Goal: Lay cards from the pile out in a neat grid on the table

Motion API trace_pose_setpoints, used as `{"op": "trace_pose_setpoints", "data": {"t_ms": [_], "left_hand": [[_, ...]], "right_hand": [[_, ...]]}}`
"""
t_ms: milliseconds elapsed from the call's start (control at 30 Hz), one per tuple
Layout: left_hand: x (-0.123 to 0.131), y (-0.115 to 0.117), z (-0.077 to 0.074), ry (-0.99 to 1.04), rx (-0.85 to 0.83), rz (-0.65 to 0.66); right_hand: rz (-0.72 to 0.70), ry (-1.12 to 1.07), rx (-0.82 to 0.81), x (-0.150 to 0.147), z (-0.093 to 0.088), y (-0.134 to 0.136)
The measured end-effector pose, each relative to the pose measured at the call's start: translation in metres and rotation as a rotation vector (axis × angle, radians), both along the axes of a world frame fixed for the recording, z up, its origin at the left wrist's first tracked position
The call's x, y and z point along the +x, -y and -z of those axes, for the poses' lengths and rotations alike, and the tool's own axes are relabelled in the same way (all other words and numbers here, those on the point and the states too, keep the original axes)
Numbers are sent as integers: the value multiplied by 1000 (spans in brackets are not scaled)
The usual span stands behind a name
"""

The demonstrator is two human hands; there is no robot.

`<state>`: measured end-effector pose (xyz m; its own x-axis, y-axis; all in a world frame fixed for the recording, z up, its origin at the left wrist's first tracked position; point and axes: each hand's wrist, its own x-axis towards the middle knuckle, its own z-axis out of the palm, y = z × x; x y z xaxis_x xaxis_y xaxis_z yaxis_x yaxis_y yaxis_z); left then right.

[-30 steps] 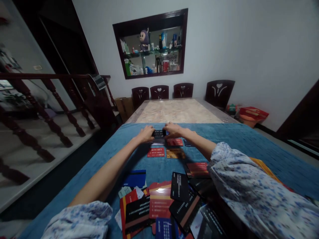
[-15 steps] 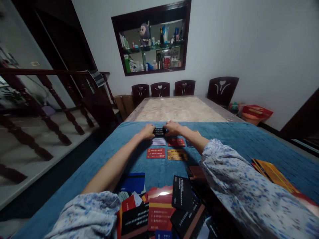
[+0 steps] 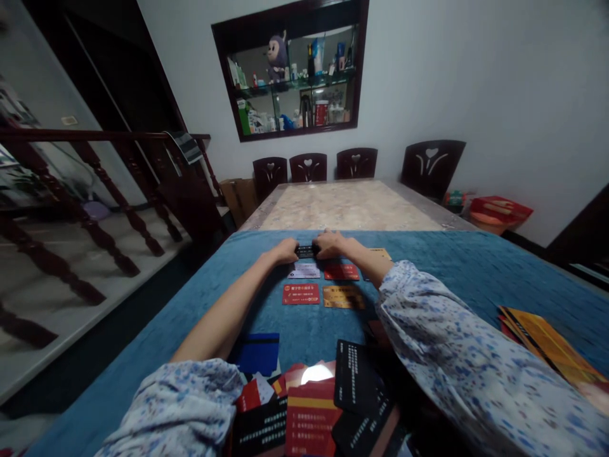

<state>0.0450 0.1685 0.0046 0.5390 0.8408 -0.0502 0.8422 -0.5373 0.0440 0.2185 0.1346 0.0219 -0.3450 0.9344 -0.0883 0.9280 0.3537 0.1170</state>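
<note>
A black card [image 3: 306,252] with pale print lies between my hands near the far edge of the blue cloth. My left hand [image 3: 286,251] pinches its left end, and my right hand [image 3: 329,245] has its right end between closed fingers. Just nearer to me is a row with a pale lilac card [image 3: 304,271] and a red card [image 3: 341,272]; a yellow card [image 3: 380,254] shows partly behind my right forearm. Below that row lie another red card [image 3: 301,294] and a gold card [image 3: 343,297], side by side.
A loose pile of cards, with a black card [image 3: 353,374] and a large red card [image 3: 311,419] on top, covers the near cloth. A blue card [image 3: 259,353] lies at its left. Yellow cards [image 3: 547,339] are stacked at right. Chairs [image 3: 356,164] stand beyond the table.
The black card looks flatter and lower against the cloth, with both hands still on its ends. The view has shifted slightly; the laid-out cards keep their arrangement.
</note>
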Motion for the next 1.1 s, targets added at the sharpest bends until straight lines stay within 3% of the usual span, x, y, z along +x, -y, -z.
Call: {"op": "trace_pose_setpoints", "data": {"t_ms": [367, 667, 1100], "left_hand": [[4, -13, 4, -1, -66, -53], [5, -6, 2, -3, -77, -101], [-8, 9, 7, 130, -5, -136]], "right_hand": [[28, 17, -40, -8, -3, -5], [11, 18, -22, -8, 1, -7], [-6, 44, 27, -1, -9, 10]]}}
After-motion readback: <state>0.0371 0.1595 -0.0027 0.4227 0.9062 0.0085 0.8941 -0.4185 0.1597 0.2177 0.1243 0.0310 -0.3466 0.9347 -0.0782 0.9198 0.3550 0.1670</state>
